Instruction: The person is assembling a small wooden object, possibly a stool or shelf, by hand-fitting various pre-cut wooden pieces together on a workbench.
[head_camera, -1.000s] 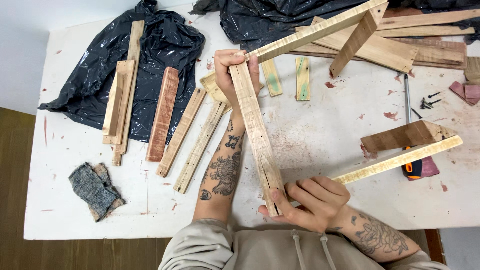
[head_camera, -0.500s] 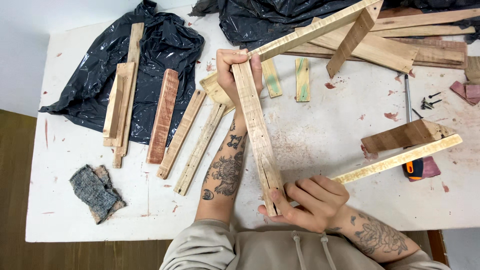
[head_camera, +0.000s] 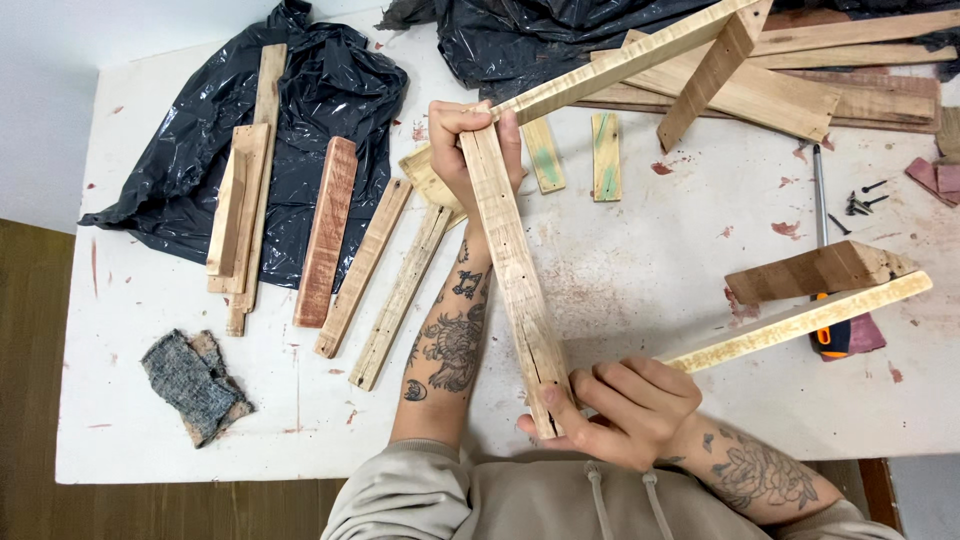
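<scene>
The wooden frame (head_camera: 515, 270) is held up over the white table (head_camera: 640, 270), the left hand (head_camera: 470, 145) closed round its far corner and the right hand (head_camera: 615, 410) gripping its near corner; it looks light, stiff and rough (splinters likely), best held at the corners. Around it lie three loose slats (head_camera: 365, 265) on the table, two short green-smeared pieces (head_camera: 575, 155) and one folded grey rag (head_camera: 192, 385).

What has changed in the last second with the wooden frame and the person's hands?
Hardly anything. The left hand still grips the far corner of the wooden frame, and the right hand still holds its near corner; the frame may have shifted a touch, no more. Nothing was picked up or let go. The loose slats, black plastic sheet, grey cloth and screws lie as before.
</scene>
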